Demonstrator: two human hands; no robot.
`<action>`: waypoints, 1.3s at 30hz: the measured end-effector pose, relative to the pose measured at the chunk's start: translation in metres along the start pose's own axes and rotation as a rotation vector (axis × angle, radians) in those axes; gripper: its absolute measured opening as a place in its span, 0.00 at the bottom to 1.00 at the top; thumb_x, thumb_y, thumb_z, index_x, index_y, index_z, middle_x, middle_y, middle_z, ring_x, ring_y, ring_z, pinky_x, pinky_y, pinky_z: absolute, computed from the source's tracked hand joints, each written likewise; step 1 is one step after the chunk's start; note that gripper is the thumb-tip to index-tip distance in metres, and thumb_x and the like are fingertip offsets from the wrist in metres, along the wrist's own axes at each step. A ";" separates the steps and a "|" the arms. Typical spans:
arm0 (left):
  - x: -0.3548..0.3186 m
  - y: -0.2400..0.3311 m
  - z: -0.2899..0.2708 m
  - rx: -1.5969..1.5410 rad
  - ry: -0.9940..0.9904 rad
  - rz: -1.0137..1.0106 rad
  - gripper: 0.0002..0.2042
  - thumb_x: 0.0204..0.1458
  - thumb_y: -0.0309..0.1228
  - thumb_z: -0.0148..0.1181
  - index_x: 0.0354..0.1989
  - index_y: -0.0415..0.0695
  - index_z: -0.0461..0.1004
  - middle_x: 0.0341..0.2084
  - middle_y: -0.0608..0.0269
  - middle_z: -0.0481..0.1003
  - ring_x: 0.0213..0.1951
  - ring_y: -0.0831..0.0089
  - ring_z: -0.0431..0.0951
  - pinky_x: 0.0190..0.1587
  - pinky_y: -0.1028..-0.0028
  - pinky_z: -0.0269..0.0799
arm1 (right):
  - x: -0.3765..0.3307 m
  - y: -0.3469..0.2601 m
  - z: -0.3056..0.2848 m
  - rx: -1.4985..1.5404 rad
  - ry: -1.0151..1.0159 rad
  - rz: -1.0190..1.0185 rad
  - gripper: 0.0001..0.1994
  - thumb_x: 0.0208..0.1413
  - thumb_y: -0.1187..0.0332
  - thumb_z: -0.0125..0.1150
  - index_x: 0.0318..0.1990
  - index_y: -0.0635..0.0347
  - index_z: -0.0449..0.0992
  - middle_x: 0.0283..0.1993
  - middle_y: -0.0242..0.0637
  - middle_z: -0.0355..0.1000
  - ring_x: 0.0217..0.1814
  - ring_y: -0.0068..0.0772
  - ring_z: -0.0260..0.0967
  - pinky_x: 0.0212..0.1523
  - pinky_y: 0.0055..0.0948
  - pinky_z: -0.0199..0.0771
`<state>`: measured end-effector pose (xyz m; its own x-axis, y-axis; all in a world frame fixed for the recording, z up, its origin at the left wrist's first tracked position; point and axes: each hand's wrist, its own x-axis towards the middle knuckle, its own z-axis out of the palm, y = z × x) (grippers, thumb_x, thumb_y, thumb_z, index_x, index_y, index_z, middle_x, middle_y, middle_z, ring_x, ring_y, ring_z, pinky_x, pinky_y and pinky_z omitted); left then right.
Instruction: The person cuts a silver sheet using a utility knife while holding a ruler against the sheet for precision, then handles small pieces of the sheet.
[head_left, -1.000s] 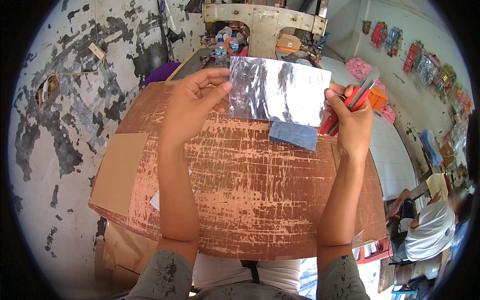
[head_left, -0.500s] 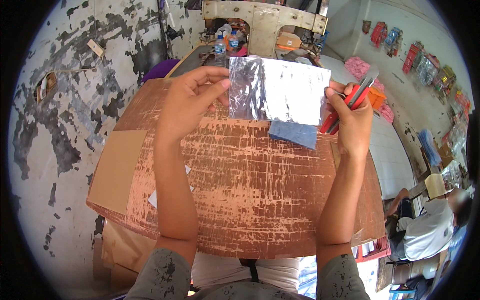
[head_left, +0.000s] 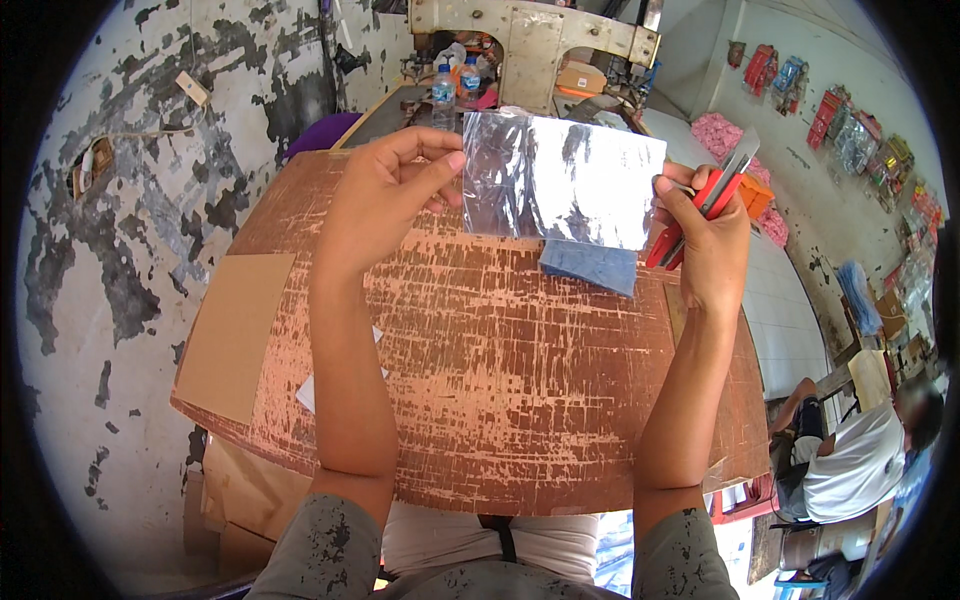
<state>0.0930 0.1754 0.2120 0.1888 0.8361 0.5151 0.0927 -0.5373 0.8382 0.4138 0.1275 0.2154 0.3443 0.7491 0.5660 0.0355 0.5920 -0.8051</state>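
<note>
Reading the view from my remote seat, I find the clear plastic sheet raised above the far part of the scuffed red-brown tabletop, its long axis running left to right between the hands and dipping slightly toward the right. The left hand has thumb and fingertips pinching the left short edge, so from those fingers the film lies directly rightward. The right hand pinches the opposite short edge between thumb and forefinger, and from there the film lies leftward. I can't call either hand nearer: each meets its own end.

What I weigh most is the red utility knife, gripped in that same right hand. Its long axis slants across the film's line, grey tip up to the right and away from the sheet, butt end down beside the lower right corner. I judge that any turn of the right wrist swings film edge and knife together.

Seen past the film's lower edge, a blue-grey block sits on the tabletop, nearer the right hand. Well off to the left lies a flat brown cardboard piece, beyond the left forearm.
</note>
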 end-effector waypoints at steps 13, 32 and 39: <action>0.000 -0.003 0.001 0.026 0.032 0.007 0.13 0.68 0.33 0.70 0.55 0.39 0.84 0.34 0.64 0.86 0.34 0.79 0.85 0.39 0.76 0.78 | 0.000 0.001 -0.002 -0.016 -0.019 0.002 0.14 0.61 0.82 0.73 0.42 0.58 0.71 0.51 0.46 0.86 0.39 0.23 0.82 0.39 0.26 0.87; 0.001 -0.006 -0.002 0.058 0.030 -0.002 0.12 0.68 0.32 0.69 0.54 0.39 0.84 0.36 0.66 0.86 0.37 0.80 0.85 0.41 0.76 0.78 | -0.001 -0.002 -0.001 -0.021 -0.047 0.025 0.13 0.61 0.81 0.73 0.42 0.59 0.71 0.51 0.47 0.84 0.41 0.26 0.83 0.42 0.27 0.88; 0.001 -0.006 -0.001 0.105 0.050 -0.044 0.12 0.68 0.33 0.69 0.53 0.38 0.84 0.36 0.65 0.86 0.37 0.80 0.85 0.41 0.76 0.78 | -0.006 -0.008 0.003 0.025 -0.085 0.052 0.12 0.63 0.80 0.73 0.41 0.58 0.72 0.51 0.46 0.84 0.41 0.26 0.83 0.42 0.28 0.88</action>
<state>0.0921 0.1800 0.2073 0.1335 0.8622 0.4887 0.2021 -0.5064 0.8383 0.4090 0.1195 0.2188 0.2641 0.8011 0.5371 -0.0040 0.5577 -0.8300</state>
